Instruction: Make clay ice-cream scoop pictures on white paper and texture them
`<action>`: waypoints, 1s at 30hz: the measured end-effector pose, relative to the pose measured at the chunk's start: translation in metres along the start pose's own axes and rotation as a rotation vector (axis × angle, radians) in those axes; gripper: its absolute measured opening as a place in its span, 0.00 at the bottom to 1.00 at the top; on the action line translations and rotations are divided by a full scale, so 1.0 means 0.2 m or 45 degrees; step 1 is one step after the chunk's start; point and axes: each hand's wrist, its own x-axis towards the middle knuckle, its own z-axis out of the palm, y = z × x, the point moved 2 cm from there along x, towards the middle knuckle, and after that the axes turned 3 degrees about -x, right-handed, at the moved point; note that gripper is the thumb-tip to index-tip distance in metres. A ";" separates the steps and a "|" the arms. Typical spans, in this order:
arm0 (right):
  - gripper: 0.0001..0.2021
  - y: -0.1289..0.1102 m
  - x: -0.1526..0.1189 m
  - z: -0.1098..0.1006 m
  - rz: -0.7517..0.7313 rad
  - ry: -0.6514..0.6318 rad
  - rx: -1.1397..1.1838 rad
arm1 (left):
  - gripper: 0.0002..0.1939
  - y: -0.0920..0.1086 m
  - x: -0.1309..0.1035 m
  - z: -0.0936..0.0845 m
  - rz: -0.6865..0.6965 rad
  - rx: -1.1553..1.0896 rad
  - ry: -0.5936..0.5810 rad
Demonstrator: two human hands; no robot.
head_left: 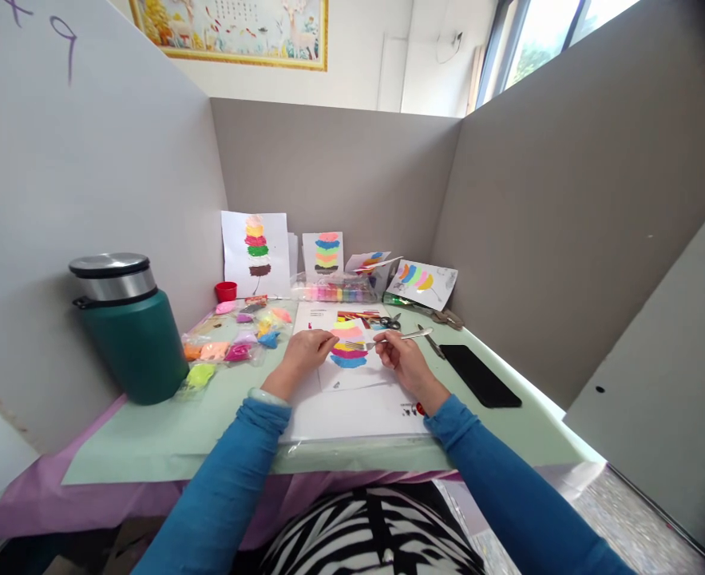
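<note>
From where I stand, the room shows a white wall with a gilt-framed picture (232,30) and, upper right, a window (547,44). Partition panels (334,168) enclose the workstation on 3 sides. The table (148,455) carries a pale green cover, with purple cloth (89,511) hanging below its edge.

A dark green insulated flask (130,343) stands at the left. A black slab (481,375), apparently a tablet or phone, lies at the right. At least 4 band-painted sheets (257,251) are propped along the rear; a clear case (337,291) of coloured pieces lies before them. Small bags of coloured clay (214,350) lie near the flask, scissors (391,323) beyond the right hand (403,359).

The banded paper (350,362) lies flat at mid-table, between the 2 hands. The right fingers grip a metal fork (417,334) by its handle, tines over the bands; contact cannot be confirmed. The left hand (304,351) is at the paper's left side, fingers bunched; whether they pinch anything, I cannot tell.

Step in hand, in my judgement: fork work upon the coloured bands. The next move calls for level tines, light pressure and a steadied sheet.
</note>
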 end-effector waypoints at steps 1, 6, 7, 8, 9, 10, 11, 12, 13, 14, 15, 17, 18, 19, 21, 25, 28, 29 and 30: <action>0.18 0.00 0.00 0.00 0.000 0.000 -0.005 | 0.15 0.00 0.00 0.00 -0.006 0.000 0.001; 0.19 0.01 0.01 -0.01 0.005 0.000 -0.006 | 0.16 0.00 0.00 0.00 -0.024 -0.004 0.005; 0.19 0.02 0.01 -0.01 0.009 0.003 -0.003 | 0.16 -0.01 0.00 0.00 -0.022 -0.001 0.010; 0.19 0.02 0.02 -0.01 0.012 0.006 0.001 | 0.16 -0.01 0.00 0.00 -0.020 0.002 0.017; 0.19 0.03 0.02 -0.02 0.015 0.009 0.006 | 0.16 -0.01 0.00 0.00 -0.018 0.004 0.023; 0.20 0.03 0.02 -0.02 0.017 0.012 0.012 | 0.17 -0.01 0.00 0.00 -0.016 0.003 0.025; 0.20 0.03 0.02 -0.02 0.015 0.012 0.019 | 0.17 -0.01 0.00 0.00 -0.009 -0.006 0.024; 0.20 0.03 0.02 -0.02 0.011 0.012 0.025 | 0.16 -0.01 0.00 0.00 0.002 -0.027 0.021; 0.20 0.03 0.02 -0.02 0.005 0.009 0.030 | 0.16 0.00 0.00 0.00 0.017 -0.062 0.015; 0.20 0.03 0.02 -0.02 0.000 0.002 0.033 | 0.15 0.00 0.00 0.01 0.033 -0.111 0.010; 0.19 0.03 0.02 -0.02 -0.004 -0.012 0.032 | 0.15 0.00 0.00 0.01 0.044 -0.168 0.009; 0.19 0.02 0.01 0.00 -0.012 -0.055 0.013 | 0.16 0.01 -0.01 0.01 0.042 -0.284 0.013; 0.19 0.02 0.01 0.00 -0.013 -0.082 -0.003 | 0.18 0.02 -0.01 0.02 0.035 -0.340 0.006; 0.19 0.02 0.01 0.01 -0.013 -0.107 -0.018 | 0.20 0.03 -0.01 0.02 0.027 -0.395 -0.012; 0.18 0.02 0.00 0.02 -0.012 -0.145 -0.041 | 0.21 0.04 -0.01 0.02 0.026 -0.493 -0.085; 0.17 0.03 -0.01 0.04 -0.041 -0.186 -0.093 | 0.20 0.08 0.00 0.03 0.001 -0.620 -0.214; 0.16 0.03 -0.02 0.05 -0.066 -0.207 -0.161 | 0.19 0.07 0.00 0.03 -0.038 -0.648 -0.220; 0.17 0.02 -0.02 0.05 -0.062 -0.189 -0.174 | 0.18 0.06 0.01 0.03 -0.044 -0.621 -0.199; 0.17 0.02 -0.02 0.05 -0.052 -0.152 -0.180 | 0.17 0.05 0.01 0.03 -0.055 -0.567 -0.160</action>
